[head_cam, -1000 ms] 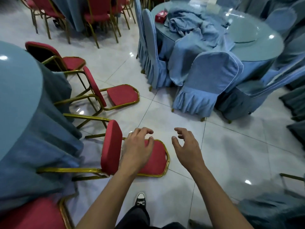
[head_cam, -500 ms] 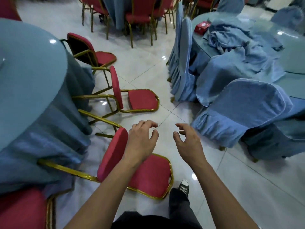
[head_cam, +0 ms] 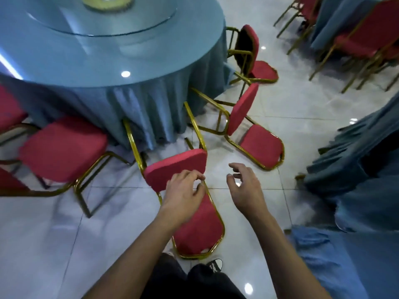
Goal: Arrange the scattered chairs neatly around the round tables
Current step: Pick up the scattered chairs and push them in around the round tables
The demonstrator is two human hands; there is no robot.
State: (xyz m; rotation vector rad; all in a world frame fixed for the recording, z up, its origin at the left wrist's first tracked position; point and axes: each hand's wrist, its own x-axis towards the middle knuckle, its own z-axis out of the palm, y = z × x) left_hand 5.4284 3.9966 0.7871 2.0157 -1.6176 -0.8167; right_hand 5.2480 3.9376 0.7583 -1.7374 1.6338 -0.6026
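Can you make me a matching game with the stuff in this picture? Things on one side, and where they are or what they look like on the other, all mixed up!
Things:
1. round table
2. nearest red chair
3. left hand
4. right hand

Descriptions:
A. lying tipped over on the floor
B. covered with a blue cloth
C. empty, fingers loosely spread above the floor tiles
D. over the fallen chair, fingers by its gold frame

Pairs: 1-B, 2-A, 3-D, 4-C
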